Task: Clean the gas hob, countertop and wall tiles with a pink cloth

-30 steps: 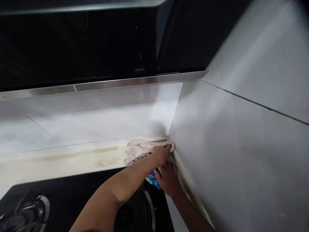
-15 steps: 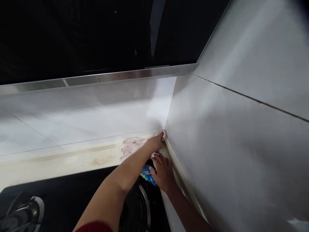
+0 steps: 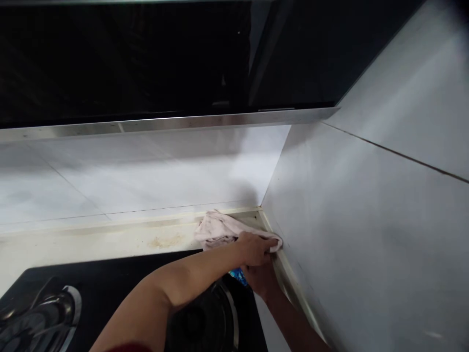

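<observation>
My left hand [image 3: 256, 248] is closed on a pale pink cleaning cloth [image 3: 223, 227], its fingers pressing one folded end against the raised edge at the foot of the right wall. The rest of the cloth trails bunched across the cream ledge behind the stove. My right hand [image 3: 261, 277] lies just below the left one, partly covered by it, so its fingers are mostly hidden. Beside the right thumb, a blue patterned patch [image 3: 239, 276], perhaps a sticker or packet, shows at the corner of the black gas stove [image 3: 120, 278].
A black range hood [image 3: 146, 58] with a metal lower edge hangs above the ledge. White tiled wall [image 3: 366, 234] closes off the right side. Two burners [image 3: 200, 318] sit on the stove. A brownish stain [image 3: 166, 240] marks the cream ledge [image 3: 91, 244].
My left hand has drawn the cloth's end out of the back corner, toward me along the right wall's edge. It now overlaps my right hand. The view has shifted slightly.
</observation>
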`<state>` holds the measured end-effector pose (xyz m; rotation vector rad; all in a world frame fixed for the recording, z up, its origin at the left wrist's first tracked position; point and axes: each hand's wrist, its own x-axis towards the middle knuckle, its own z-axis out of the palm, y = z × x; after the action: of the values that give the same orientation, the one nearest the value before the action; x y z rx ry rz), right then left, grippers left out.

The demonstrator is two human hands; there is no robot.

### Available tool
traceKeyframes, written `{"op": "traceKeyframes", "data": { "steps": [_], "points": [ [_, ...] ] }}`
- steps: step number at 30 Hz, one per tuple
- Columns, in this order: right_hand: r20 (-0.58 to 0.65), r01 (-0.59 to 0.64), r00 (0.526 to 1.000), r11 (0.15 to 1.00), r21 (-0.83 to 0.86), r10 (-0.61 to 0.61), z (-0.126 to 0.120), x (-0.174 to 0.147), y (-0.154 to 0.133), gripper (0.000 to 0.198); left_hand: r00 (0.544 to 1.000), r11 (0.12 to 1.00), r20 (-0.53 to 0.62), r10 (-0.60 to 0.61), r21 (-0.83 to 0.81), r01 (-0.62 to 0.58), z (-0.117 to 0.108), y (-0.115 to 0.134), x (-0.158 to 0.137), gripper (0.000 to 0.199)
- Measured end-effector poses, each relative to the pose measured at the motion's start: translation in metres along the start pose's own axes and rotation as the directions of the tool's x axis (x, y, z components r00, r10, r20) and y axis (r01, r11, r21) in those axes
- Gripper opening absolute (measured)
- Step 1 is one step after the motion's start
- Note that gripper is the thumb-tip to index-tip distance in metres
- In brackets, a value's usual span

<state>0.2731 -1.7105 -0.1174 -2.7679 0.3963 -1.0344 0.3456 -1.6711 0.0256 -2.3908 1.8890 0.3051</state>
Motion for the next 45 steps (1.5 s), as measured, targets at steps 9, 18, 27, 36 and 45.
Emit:
{"op": "traceKeyframes", "data": {
  "steps": [9, 18, 27, 36, 45],
  "points": [
    [0.128, -0.049, 0.991, 0.998, 0.024, 0.046, -0.021, 0.012, -0.007, 0.036, 0.971, 0.976, -0.090, -0.220, -0.015, 0.219, -0.017, -0.050, 0.043, 0.075],
    [0.142, -0.059, 0.989, 0.996, 0.065, 0.049, -0.022, 0.012, -0.009, 0.036, 0.953, 0.954, -0.061, -0.298, -0.046, 0.295, -0.024, -0.054, 0.067, 0.077],
    [0.152, -0.075, 0.986, 0.996, 0.054, 0.066, -0.021, 0.012, -0.006, 0.034, 0.933, 0.939, -0.111, -0.342, 0.000, 0.344, -0.025, -0.056, 0.051, 0.059],
    [0.103, -0.065, 0.993, 0.997, 0.053, 0.059, -0.017, 0.009, -0.007, 0.033, 0.888, 0.882, -0.100, -0.450, 0.107, 0.459, -0.024, -0.084, -0.020, 0.053],
    [0.065, -0.038, 0.997, 0.998, 0.052, 0.034, -0.015, 0.009, -0.007, 0.033, 0.894, 0.895, -0.123, -0.431, 0.063, 0.441, -0.030, -0.061, -0.016, 0.051]
  ]
}}
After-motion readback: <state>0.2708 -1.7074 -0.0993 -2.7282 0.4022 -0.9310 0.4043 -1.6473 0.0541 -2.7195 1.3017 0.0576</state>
